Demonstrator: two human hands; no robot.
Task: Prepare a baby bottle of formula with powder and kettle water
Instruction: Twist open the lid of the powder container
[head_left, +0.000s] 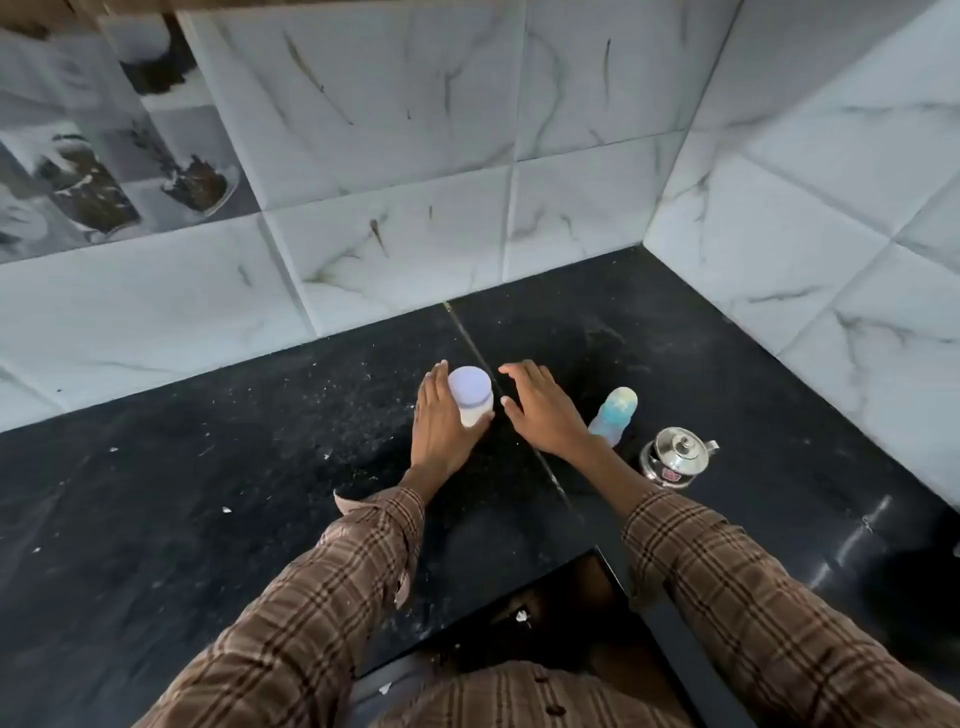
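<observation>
A small jar of white powder (471, 397) with a pale lilac lid stands upright on the black countertop (208, 467). My left hand (441, 421) grips the jar from its left side, thumb curled under its near side. My right hand (540, 405) hovers just right of the jar with fingers spread, not touching it. A baby bottle (615, 413) with a blue and pale yellow cap stands to the right, partly hidden behind my right wrist. A small steel kettle (675, 457) with its lid on sits beside the bottle, nearer to me.
White marble-look tiled walls (571, 156) close in the counter at the back and on the right, forming a corner. A seam (478, 343) runs across the counter between my hands. White specks lie scattered on the left of the counter. The counter's front edge steps inward by my body.
</observation>
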